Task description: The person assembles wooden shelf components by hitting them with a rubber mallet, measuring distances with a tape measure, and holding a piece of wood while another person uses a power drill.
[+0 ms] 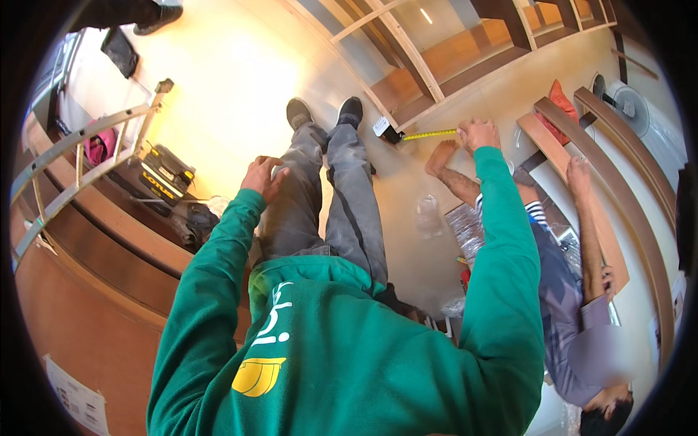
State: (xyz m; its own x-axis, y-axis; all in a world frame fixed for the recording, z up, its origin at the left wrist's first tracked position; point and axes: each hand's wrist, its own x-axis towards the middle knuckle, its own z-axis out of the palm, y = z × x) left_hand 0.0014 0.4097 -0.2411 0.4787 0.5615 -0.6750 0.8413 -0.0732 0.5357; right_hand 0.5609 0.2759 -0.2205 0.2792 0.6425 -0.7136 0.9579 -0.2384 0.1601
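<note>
Clearly your right hand [478,134] was pinched shut on the yellow tape blade [430,134], its case [387,131] lying on the floor by the far wooden frame [407,54]. Your left hand [263,176] hung loosely curled, empty. A slipped pinch could have snapped the blade back toward the co-worker's foot [440,157] nearby.

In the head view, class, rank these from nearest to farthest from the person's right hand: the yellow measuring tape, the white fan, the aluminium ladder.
From the right hand:
1. Yellow measuring tape: in its grip, stretched leftward.
2. White fan: off to the right.
3. Aluminium ladder: far left, beyond the left hand.
</note>
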